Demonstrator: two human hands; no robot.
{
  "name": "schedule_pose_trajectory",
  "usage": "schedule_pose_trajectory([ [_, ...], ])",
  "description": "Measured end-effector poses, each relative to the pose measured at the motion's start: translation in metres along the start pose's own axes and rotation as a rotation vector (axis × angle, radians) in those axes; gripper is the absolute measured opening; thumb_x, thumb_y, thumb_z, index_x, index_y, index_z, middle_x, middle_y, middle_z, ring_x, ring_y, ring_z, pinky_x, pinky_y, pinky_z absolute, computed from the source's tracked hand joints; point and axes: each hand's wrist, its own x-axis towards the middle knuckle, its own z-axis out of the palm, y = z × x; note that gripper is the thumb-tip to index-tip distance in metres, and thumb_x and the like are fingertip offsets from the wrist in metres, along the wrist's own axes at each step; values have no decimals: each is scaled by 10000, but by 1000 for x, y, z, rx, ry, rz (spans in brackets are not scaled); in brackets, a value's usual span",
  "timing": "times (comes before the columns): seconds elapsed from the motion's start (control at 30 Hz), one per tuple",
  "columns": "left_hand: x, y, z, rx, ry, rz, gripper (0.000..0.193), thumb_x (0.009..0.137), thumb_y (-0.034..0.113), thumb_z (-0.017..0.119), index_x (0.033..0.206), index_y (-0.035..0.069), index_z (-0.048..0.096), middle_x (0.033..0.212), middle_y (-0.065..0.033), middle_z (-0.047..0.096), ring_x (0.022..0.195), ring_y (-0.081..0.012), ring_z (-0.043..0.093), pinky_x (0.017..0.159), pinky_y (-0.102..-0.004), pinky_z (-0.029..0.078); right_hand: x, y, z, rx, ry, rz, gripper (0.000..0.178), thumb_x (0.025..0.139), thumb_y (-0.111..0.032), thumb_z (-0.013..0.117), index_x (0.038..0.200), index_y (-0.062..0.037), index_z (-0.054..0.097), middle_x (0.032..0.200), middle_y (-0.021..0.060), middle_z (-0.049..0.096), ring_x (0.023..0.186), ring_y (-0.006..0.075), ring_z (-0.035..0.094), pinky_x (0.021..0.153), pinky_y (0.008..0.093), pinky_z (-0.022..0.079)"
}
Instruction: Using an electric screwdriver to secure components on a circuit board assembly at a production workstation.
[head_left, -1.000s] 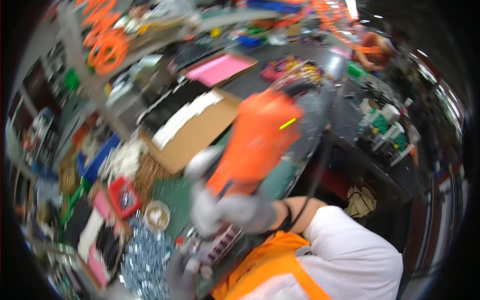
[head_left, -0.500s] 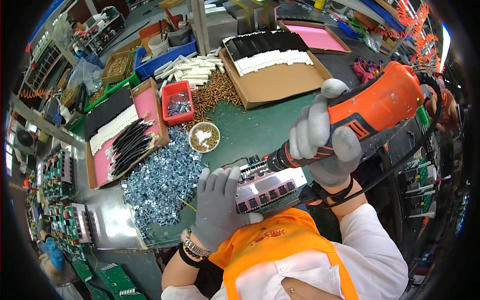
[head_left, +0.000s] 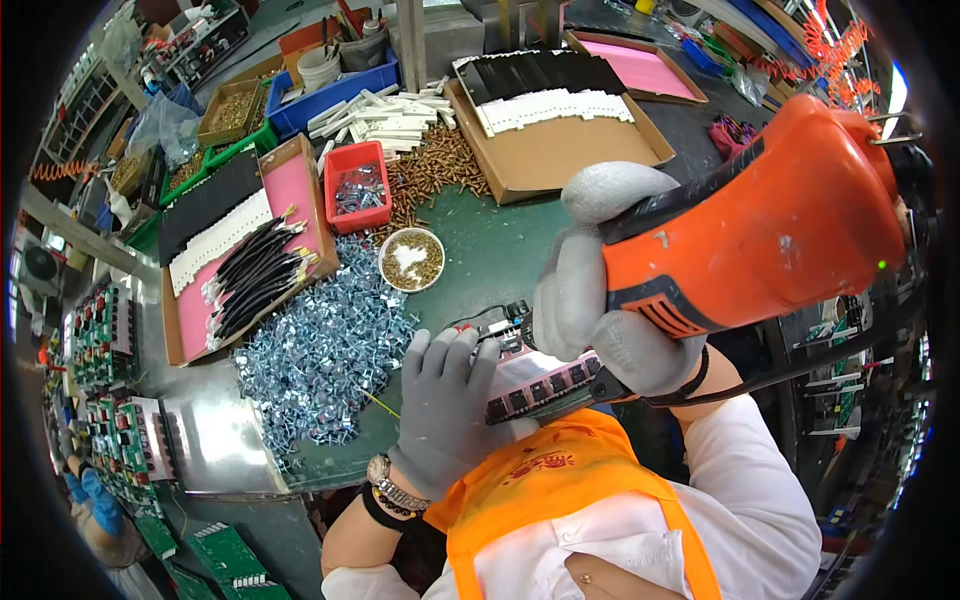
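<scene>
My right hand (head_left: 580,285), in a grey glove, is wrapped round the handle of an orange and black electric screwdriver (head_left: 765,235). The tool lies slanted, its front end down at a circuit board (head_left: 540,395) with a pale metal plate and a row of black components. The bit's tip is hidden behind my fingers. My left hand (head_left: 445,410), also gloved, holds the board's left end, with the fingers over it and the thumb along the near edge. Beside this hand spreads a heap of small silvery metal parts (head_left: 320,350).
A white bowl of small brass-coloured pieces (head_left: 432,260), a red bin (head_left: 335,212) and loose copper-coloured screws (head_left: 450,170) lie beyond the board. Cardboard trays (head_left: 540,170) hold black and white strips; another tray (head_left: 325,245) has black cables. A cord (head_left: 790,370) runs beside my right arm.
The screwdriver's body has come closer to the camera and looks larger, and my right hand has shifted left with it. My left hand stays at the board's left end.
</scene>
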Motion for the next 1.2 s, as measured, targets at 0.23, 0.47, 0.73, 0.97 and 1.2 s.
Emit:
schedule_pose_trajectory([
  [0.23, 1, 0, 4, 7, 60, 21, 829, 581, 510, 796, 1176, -1, 526, 1173, -167, 498, 1152, -344, 455, 1037, -530, 282, 7, 4, 6, -29, -61, 0, 629, 799, -92, 723, 1321, -10, 382, 719, 41, 572, 564, 137, 535, 529, 284, 451],
  [0.47, 0, -1, 8, 5, 92, 17, 809, 600, 522, 785, 1163, 5, 518, 1172, -175, 488, 1163, -355, 446, 1038, -556, 275, 11, 8, 8, -8, -84, -19, 638, 800, -93, 728, 1326, -9, 377, 709, 42, 571, 556, 142, 535, 524, 288, 453],
  [0.73, -4, 0, 12, 58, 121, 93, 777, 649, 515, 750, 1178, -1, 508, 1164, -210, 477, 1163, -389, 437, 1033, -619, 256, 13, 10, 10, 32, -66, -54, 648, 801, -94, 732, 1332, -8, 371, 698, 43, 571, 546, 148, 534, 518, 292, 456],
  [0.97, -3, 5, 10, 64, 109, 62, 818, 625, 486, 770, 1175, -53, 492, 1162, -217, 474, 1167, -385, 428, 1037, -626, 256, 13, 10, 15, 33, -74, -67, 658, 802, -95, 736, 1338, -8, 366, 689, 44, 571, 538, 153, 533, 513, 295, 458],
  [1.2, -3, 5, 12, 27, 128, 47, 844, 604, 466, 789, 1185, -60, 475, 1165, -217, 473, 1169, -383, 427, 1045, -627, 252, 13, 10, 18, 36, -80, -78, 667, 803, -96, 741, 1343, -7, 360, 679, 44, 571, 529, 158, 533, 509, 299, 460],
])
